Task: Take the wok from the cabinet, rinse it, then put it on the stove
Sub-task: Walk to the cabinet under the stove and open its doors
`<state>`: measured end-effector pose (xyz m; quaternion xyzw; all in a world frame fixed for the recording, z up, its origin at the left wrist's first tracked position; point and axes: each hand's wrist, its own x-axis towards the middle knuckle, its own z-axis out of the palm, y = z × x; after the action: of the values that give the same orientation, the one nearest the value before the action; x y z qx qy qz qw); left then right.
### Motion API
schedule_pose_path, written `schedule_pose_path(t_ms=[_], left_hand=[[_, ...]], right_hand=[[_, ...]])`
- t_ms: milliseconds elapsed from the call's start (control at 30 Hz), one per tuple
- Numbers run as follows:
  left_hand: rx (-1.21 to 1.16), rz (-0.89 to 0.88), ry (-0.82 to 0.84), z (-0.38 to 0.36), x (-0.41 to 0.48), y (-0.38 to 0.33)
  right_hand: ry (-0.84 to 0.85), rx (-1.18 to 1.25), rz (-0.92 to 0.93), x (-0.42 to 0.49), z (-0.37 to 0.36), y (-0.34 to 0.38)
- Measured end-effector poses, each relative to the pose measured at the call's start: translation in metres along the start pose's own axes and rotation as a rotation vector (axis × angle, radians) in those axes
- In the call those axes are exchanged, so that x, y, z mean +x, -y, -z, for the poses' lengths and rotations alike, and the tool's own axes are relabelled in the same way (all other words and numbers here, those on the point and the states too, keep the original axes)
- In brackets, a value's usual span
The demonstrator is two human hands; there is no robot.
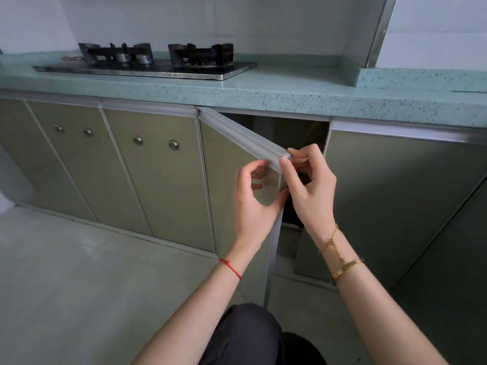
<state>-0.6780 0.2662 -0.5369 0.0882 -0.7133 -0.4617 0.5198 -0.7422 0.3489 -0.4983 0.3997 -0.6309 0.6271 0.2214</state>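
Stove up on the worktop, cabinet doors below it.

I see the two-burner gas stove [147, 63] on the speckled stone worktop [276, 93], toward its left. Below, the half-open cabinet door [232, 167] stands between closed doors left and right, with both my hands at its free edge.

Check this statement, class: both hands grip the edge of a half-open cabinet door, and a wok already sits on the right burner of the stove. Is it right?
Not quite. The head view shows both burners of the stove bare, with no wok in sight. The rest holds: the left hand and right hand grip the edge of the half-open cabinet door.
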Motion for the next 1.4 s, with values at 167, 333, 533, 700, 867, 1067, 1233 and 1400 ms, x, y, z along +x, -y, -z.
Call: schedule_pose_path(t_ms=[167, 333, 533, 700, 867, 1067, 1233, 1400], left_hand=[[-0.011, -0.049, -0.021, 0.033, -0.005, 0.006], [-0.018, -0.092, -0.049, 0.067, -0.010, 0.007], [0.020, -0.116, -0.123, 0.101, -0.019, 0.007], [-0.005, -0.035, -0.215, 0.134, -0.025, 0.009], [-0.086, 0.094, -0.320, 0.165, -0.024, 0.009], [-0.085, 0.123, -0.396, 0.193, -0.015, 0.010], [0.065, 0.110, -0.479, 0.210, -0.004, 0.016], [0.079, 0.130, -0.534, 0.222, 0.002, 0.018]], right_hand=[[0.087, 0.013, 0.099, -0.014, -0.014, 0.012], [0.174, -0.007, 0.221, -0.019, -0.031, 0.023], [0.238, -0.011, 0.374, -0.016, -0.053, 0.033], [0.344, 0.181, 0.412, -0.019, -0.088, 0.045], [0.371, 0.288, 0.369, -0.026, -0.132, 0.058], [0.404, 0.312, 0.300, -0.029, -0.176, 0.072], [0.418, 0.261, 0.310, -0.029, -0.205, 0.080], [0.425, 0.239, 0.293, -0.029, -0.230, 0.084]])
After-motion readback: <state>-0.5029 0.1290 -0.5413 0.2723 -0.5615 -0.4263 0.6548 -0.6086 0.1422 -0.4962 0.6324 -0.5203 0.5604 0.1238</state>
